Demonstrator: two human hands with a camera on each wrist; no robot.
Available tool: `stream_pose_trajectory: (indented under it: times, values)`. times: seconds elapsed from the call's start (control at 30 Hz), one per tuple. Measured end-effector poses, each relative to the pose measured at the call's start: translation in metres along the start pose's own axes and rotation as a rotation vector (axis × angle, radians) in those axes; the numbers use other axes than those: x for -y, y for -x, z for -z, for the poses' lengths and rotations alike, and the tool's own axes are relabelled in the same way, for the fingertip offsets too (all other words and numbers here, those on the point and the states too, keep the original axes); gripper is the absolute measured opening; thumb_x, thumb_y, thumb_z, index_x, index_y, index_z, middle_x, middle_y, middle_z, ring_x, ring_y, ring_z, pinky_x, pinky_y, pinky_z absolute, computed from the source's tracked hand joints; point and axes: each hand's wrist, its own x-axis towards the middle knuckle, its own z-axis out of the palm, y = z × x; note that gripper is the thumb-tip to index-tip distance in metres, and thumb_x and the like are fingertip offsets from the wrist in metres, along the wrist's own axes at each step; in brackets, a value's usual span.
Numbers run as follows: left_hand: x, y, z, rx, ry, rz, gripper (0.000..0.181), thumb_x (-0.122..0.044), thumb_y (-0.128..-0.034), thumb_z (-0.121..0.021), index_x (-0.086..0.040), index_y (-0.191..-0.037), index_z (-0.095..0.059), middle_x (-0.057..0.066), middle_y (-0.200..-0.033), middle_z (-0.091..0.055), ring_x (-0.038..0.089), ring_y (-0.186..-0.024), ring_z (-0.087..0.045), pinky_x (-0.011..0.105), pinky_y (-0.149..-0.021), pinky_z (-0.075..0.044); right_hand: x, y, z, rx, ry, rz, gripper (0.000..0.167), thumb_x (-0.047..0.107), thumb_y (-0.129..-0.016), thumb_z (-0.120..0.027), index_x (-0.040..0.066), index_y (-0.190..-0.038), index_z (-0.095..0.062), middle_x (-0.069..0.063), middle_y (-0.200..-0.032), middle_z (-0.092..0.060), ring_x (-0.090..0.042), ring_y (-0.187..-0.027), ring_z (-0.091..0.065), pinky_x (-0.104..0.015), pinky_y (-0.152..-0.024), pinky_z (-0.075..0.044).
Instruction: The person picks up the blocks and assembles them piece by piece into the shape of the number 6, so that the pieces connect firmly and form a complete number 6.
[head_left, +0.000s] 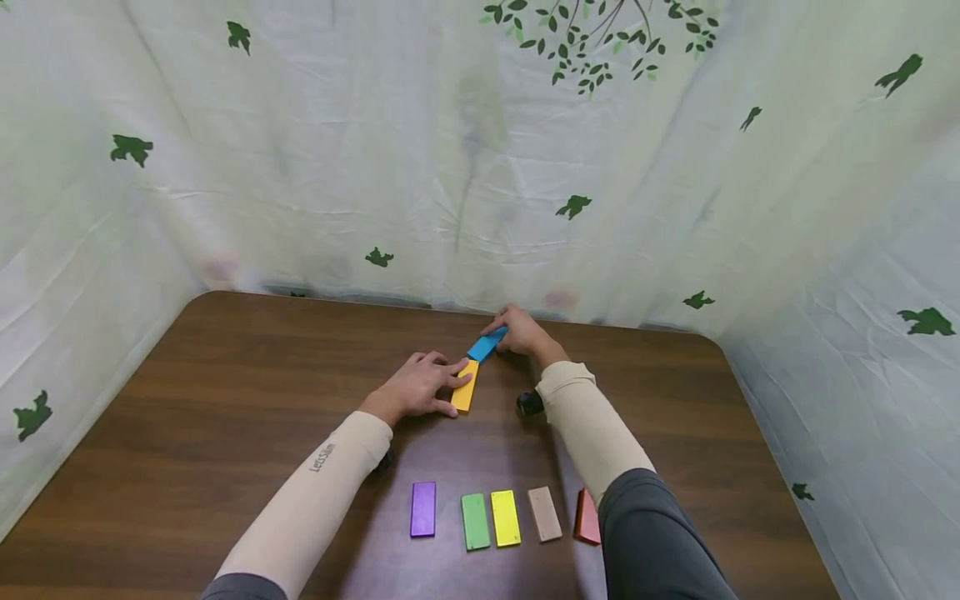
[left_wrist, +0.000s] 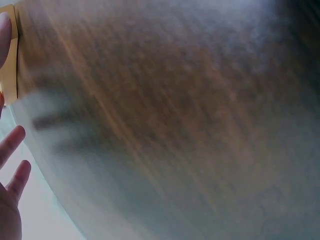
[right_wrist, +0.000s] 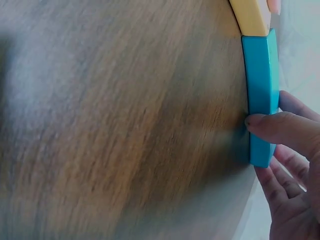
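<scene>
In the head view an orange-yellow block [head_left: 464,392] lies on the table, its far end touching the near end of a blue block [head_left: 486,345] set at an angle to it. My left hand [head_left: 422,385] rests on the orange-yellow block from the left, fingers spread across it. My right hand [head_left: 522,331] grips the far end of the blue block. The right wrist view shows the thumb of my right hand [right_wrist: 287,145] on one side of the blue block [right_wrist: 259,75] and fingers at its other side. At the left wrist view's edge are fingers and the orange-yellow block [left_wrist: 10,70].
Nearer the front of the brown table [head_left: 247,400] lie a purple block [head_left: 423,509], a green block [head_left: 475,522], a yellow block [head_left: 506,517], a pinkish-beige block [head_left: 544,514] and a red block [head_left: 587,518], partly behind my right sleeve. A white curtain [head_left: 337,167] hangs behind the table.
</scene>
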Motion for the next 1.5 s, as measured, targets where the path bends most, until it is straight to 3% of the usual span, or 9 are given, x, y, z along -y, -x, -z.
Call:
stream_pose_trajectory:
  times: [0.43, 1.07, 1.3, 1.5]
  values:
    - [-0.001, -0.002, 0.0, 0.004, -0.013, -0.003, 0.068, -0.048, -0.0853, -0.067, -0.019, -0.143, -0.047, 0.004, -0.153, -0.036, 0.034, -0.129, -0.039, 0.054, -0.106, -0.027, 0.003, -0.002, 0.001, -0.011, 0.053, 0.082, 0.037, -0.003, -0.079, -0.07, 0.012, -0.112, -0.074, -0.017, -0.127, -0.057, -0.032, -0.118, -0.05, -0.041, -0.099, -0.042]
    - [-0.002, -0.004, 0.0, 0.003, -0.024, -0.007, 0.068, -0.049, -0.0851, -0.066, -0.019, -0.143, -0.047, 0.003, -0.153, -0.036, 0.033, -0.128, -0.039, 0.053, -0.105, -0.027, 0.007, -0.001, 0.003, -0.017, 0.029, 0.063, 0.04, -0.004, -0.08, -0.069, 0.012, -0.117, -0.072, -0.017, -0.131, -0.055, -0.033, -0.122, -0.048, -0.043, -0.102, -0.039]
    - [-0.001, -0.003, -0.001, 0.001, -0.035, -0.003, 0.068, -0.05, -0.0849, -0.066, -0.02, -0.143, -0.047, 0.003, -0.153, -0.036, 0.033, -0.128, -0.039, 0.053, -0.106, -0.026, 0.004, 0.005, 0.005, -0.004, -0.004, 0.037, 0.047, 0.0, -0.084, -0.071, 0.012, -0.128, -0.064, -0.016, -0.138, -0.048, -0.034, -0.127, -0.044, -0.045, -0.105, -0.037]
    - [0.001, -0.001, 0.0, 0.009, -0.02, 0.016, 0.068, -0.052, -0.0858, -0.065, -0.021, -0.143, -0.047, 0.002, -0.153, -0.035, 0.034, -0.129, -0.038, 0.053, -0.106, -0.025, -0.001, 0.017, 0.008, -0.03, -0.013, 0.047, 0.045, 0.005, -0.084, -0.073, 0.009, -0.128, -0.063, -0.016, -0.135, -0.05, -0.034, -0.126, -0.045, -0.046, -0.105, -0.037]
